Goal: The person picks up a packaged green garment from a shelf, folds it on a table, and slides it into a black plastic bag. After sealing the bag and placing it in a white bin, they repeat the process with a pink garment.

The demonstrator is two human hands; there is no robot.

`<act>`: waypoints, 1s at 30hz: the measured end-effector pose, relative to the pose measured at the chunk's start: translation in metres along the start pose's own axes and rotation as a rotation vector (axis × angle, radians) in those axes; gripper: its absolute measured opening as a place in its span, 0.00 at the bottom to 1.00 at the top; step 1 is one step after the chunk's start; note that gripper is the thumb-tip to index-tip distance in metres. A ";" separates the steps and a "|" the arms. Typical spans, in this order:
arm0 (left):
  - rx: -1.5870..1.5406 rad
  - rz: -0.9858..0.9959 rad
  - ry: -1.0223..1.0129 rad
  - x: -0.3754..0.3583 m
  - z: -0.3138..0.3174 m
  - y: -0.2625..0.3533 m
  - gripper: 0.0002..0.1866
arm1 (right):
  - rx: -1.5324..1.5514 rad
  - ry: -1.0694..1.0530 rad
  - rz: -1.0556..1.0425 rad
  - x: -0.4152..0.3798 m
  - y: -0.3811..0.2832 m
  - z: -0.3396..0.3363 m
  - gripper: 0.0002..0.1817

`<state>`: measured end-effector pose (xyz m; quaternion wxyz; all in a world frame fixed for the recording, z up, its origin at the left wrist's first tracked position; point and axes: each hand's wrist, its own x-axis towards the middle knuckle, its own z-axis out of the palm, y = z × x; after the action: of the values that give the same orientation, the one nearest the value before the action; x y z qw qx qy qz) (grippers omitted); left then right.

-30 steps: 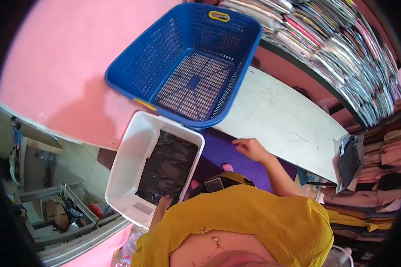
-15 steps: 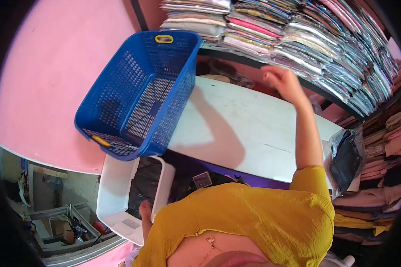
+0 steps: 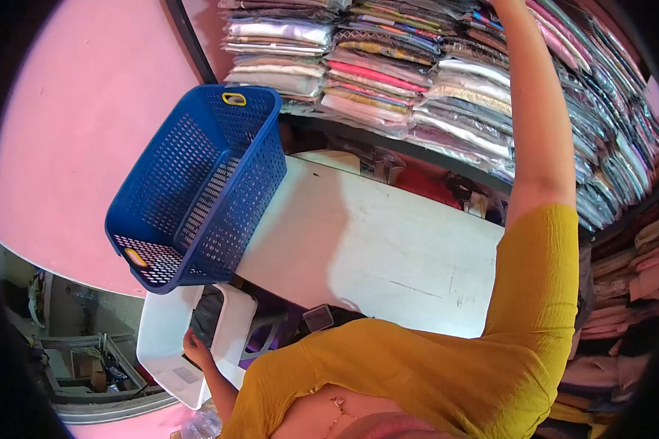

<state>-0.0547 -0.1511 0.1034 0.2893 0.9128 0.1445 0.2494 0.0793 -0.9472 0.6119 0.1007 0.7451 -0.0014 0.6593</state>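
On the left, my left hand [image 3: 195, 349] reaches into a white plastic bin [image 3: 154, 333]. Its fingers are closed at the edge of a dark plastic-wrapped garment [image 3: 208, 314], which lies against the bin's inner side. My right arm [image 3: 538, 110] is raised high toward the shelf. The right hand itself lies beyond the top edge of the view, near stacked clothes in clear bags [image 3: 476, 80].
A large blue perforated basket [image 3: 172, 161] with yellow handles stands tilted in view beside a white tabletop [image 3: 388, 241]. A black shelf edge [image 3: 388, 143] carries the bagged stacks. Folded clothes [image 3: 611, 314] are piled at right.
My right hand has risen from above the table to beyond the top of the view. The view has shifted, and my left hand is now at the dark garment's near edge.
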 end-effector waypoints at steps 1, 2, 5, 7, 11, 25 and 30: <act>0.009 0.061 -0.015 -0.006 0.001 0.004 0.11 | -0.193 0.118 -0.046 0.007 0.009 0.002 0.10; 0.020 0.122 -0.031 -0.011 0.002 0.009 0.10 | -0.388 0.234 -0.088 0.014 0.018 0.004 0.11; 0.028 0.278 -0.055 -0.034 -0.003 0.036 0.06 | 0.098 -0.344 0.397 0.038 0.121 -0.006 0.14; 0.039 0.300 -0.074 -0.050 -0.006 0.044 0.06 | -0.275 -0.325 0.303 0.020 0.040 -0.029 0.17; 0.049 0.263 -0.213 -0.064 -0.010 0.037 0.06 | -0.209 -0.382 0.210 0.005 0.071 -0.042 0.18; -0.022 0.218 -0.352 -0.061 0.007 0.062 0.08 | -0.466 -0.316 0.299 -0.007 0.053 -0.068 0.12; -0.076 0.181 -0.377 -0.070 0.007 0.042 0.08 | -0.315 0.022 0.006 -0.055 0.036 -0.098 0.13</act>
<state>-0.1041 -0.2156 0.0977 0.3221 0.9409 -0.0043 0.1044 -0.0288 -0.9752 0.5737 0.2143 0.7127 -0.1059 0.6595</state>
